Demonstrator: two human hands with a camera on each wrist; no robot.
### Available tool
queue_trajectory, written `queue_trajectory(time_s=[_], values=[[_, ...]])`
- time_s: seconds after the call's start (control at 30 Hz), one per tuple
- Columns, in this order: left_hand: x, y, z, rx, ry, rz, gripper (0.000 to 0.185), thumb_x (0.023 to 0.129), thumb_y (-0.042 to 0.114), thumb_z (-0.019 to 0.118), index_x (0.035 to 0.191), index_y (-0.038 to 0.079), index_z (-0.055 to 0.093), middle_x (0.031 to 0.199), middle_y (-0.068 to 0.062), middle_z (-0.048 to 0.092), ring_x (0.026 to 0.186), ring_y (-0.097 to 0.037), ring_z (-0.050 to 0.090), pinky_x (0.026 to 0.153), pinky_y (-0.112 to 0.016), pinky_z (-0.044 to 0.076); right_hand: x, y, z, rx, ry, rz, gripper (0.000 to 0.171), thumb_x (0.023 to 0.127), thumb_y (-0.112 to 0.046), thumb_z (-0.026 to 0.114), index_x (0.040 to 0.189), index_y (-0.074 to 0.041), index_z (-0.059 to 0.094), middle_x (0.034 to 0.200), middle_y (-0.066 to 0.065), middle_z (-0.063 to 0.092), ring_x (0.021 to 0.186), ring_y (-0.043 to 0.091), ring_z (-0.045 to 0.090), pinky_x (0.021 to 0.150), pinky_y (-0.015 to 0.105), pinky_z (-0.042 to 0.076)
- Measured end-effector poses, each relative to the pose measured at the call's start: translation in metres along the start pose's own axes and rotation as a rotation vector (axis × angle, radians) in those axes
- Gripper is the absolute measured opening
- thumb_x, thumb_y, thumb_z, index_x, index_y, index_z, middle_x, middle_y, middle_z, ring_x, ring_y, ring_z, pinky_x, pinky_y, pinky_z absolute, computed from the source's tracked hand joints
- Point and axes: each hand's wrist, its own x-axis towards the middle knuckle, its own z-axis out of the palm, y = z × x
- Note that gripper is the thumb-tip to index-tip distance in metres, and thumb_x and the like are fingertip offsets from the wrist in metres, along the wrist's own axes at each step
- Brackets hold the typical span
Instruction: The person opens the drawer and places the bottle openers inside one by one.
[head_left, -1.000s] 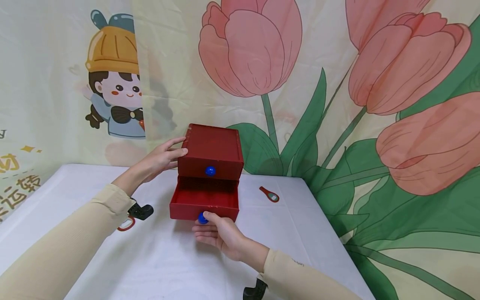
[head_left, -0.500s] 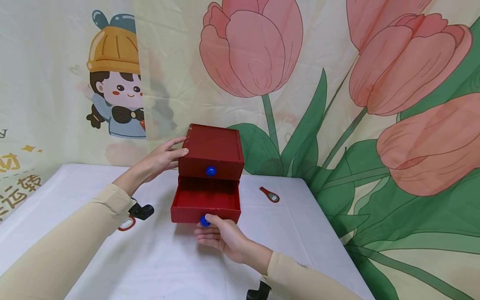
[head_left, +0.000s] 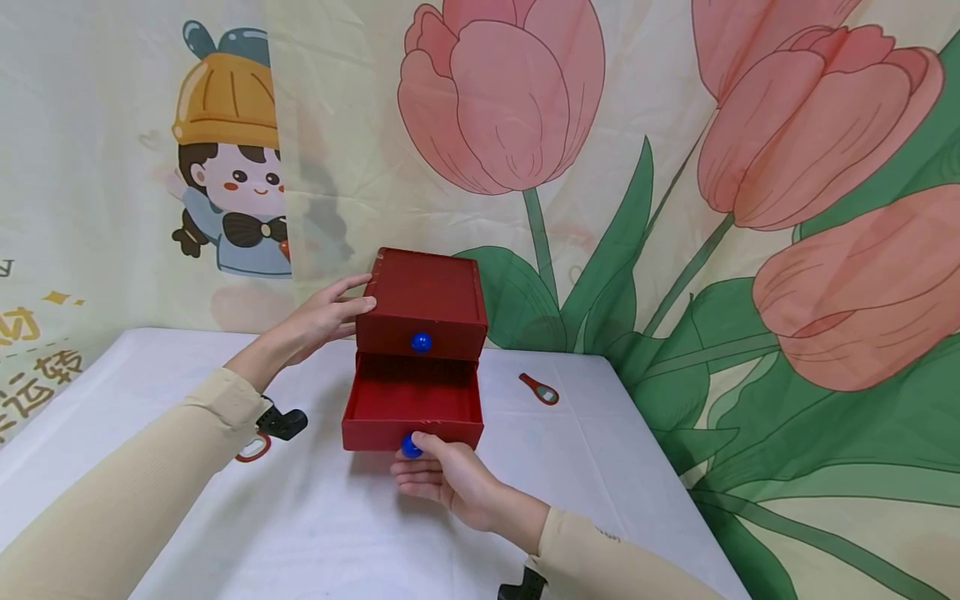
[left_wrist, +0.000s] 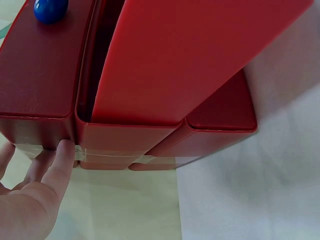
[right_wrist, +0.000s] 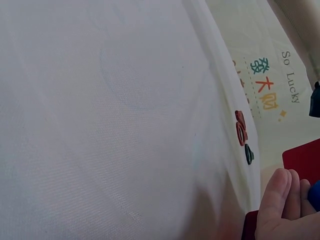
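I see the red drawer box at the centre of the head frame, standing on the white-covered bench. Its lower drawer is pulled out toward the bottom of the frame; its inside looks bare red. My right hand pinches that drawer's blue knob between thumb and fingers. My left hand lies with straight fingers against the box's left wall; in the left wrist view the fingertips touch its lower edge. The upper drawer's blue knob sits on its shut front. A small red-handled tool lies on the bench right of the box, well apart.
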Motion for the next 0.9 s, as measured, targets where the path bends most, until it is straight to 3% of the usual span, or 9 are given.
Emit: queue_trajectory(time_s=[0.9], values=[[-0.0005, -0.0015, -0.0007, -0.007, -0.005, 0.018, 0.085, 0.108, 0.038, 0.06, 0.173, 0.023, 0.007, 0.172, -0.019, 0.027, 0.152, -0.043, 0.039, 0.121, -0.058, 0.038, -0.0036, 0.0029, -0.0002, -0.004, -0.019, 0.033, 0.049, 0.106, -0.045, 0.062, 0.127, -0.002, 0.07, 0.118, 0.014, 0.078, 0.11, 0.031, 0.077, 0.097, 0.038, 0.061]])
